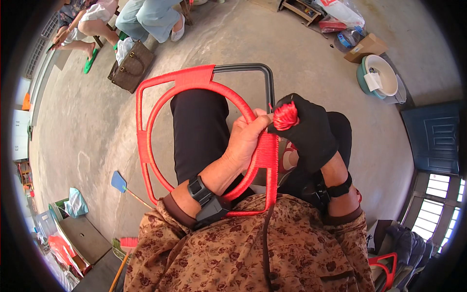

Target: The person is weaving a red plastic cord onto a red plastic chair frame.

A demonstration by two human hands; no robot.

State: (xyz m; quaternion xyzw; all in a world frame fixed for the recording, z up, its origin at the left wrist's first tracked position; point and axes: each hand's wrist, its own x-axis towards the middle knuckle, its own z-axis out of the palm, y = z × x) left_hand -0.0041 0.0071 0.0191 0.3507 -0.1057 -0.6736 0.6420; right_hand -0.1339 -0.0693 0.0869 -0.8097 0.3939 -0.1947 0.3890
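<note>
A squarish metal frame with a ring inside it (193, 76) lies across my lap, mostly wrapped in red cord. Its far right corner (268, 80) shows bare black double tubing. My bare left hand (242, 141) closes around the right side of the ring, beside a wide band of wrapping. Just right of it, my right hand (314, 131), in a black glove, is closed on a bundle of red cord (285, 116). The bundle sits by the unwrapped tubing. The fingertips of both hands nearly meet, and the cord strand between them is hard to make out.
A brown handbag (131, 65) stands on the concrete floor ahead left, near two seated people. Basins (381, 75) and a cardboard box (366, 47) are at far right. A blue fly swatter (118, 181) and a broom (128, 243) lie to my left; another red frame (386, 267) is behind right.
</note>
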